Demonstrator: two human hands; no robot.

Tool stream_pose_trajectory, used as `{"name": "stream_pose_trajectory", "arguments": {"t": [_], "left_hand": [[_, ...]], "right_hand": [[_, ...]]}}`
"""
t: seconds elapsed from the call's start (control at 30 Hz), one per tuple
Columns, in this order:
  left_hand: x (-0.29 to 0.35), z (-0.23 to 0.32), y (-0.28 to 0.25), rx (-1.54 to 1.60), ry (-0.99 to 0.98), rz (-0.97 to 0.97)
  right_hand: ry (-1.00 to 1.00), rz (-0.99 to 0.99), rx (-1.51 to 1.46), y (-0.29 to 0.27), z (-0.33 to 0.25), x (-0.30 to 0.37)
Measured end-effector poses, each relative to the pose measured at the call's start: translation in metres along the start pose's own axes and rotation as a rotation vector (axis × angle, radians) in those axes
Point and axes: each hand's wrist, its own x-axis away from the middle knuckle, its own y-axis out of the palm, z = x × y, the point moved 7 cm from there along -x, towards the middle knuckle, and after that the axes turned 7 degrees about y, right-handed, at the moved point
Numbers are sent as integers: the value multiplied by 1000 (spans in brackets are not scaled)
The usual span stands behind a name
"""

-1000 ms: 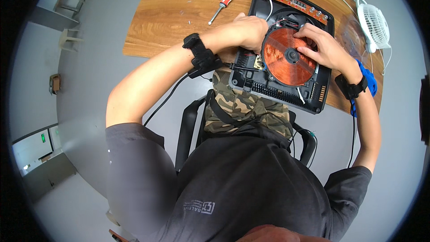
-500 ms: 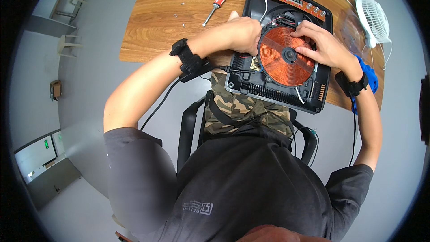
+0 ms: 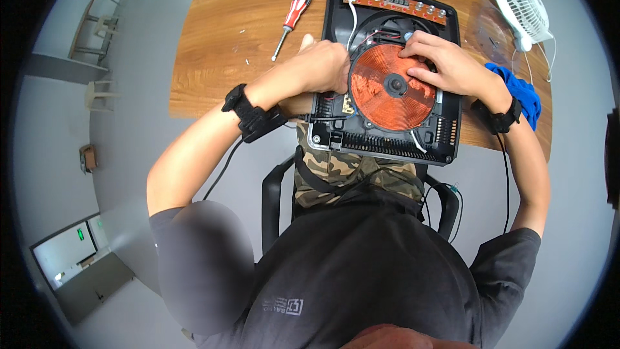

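An opened induction cooker (image 3: 326,150) with a black housing lies across the table's front edge, over my lap. A round copper coil (image 3: 381,113) sits inside, with a red control board (image 3: 397,4) along the housing's far side. My left hand (image 3: 324,68) is closed at the coil's left rim, thumb sticking out; its fingertips, and whatever they grip, are hidden. My right hand (image 3: 449,68) rests on the coil's upper right part, fingers bent but apart, thumb near the black centre. A white wire (image 3: 353,22) runs from the control board toward the coil.
Left of the cooker on the wooden table (image 3: 223,32) lies a red-and-black-handled screwdriver (image 3: 294,18), with small bits farther left. A white fan (image 3: 522,10), a clear plastic piece (image 3: 487,32) and a blue cloth (image 3: 526,94) are at the right. Cables hang from both wrist straps.
The table, the cooker and the things on it appear shifted left and mostly lower as the view moves. My hands stay in about the same places on the cooker.
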Motion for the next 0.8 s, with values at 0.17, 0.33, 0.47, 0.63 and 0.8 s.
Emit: {"name": "stream_pose_trajectory", "arguments": {"t": [0.17, 0.33, 0.47, 0.63, 0.8], "left_hand": [[-2, 3, -14, 124, -4, -136], [-6, -14, -70, 179, 3, -52], [-4, -73, -115, 30, -108, 133], [19, -161, -119, -179, -353, 149], [32, -184, -110, -215, -436, 140]], "right_hand": [[69, 167, 110, -33, 24, 2], [214, 294, 130, -68, 72, 10], [265, 277, 129, -68, 97, 12], [331, 233, 64, -65, 100, 9], [320, 255, 110, -71, 98, 4]]}}
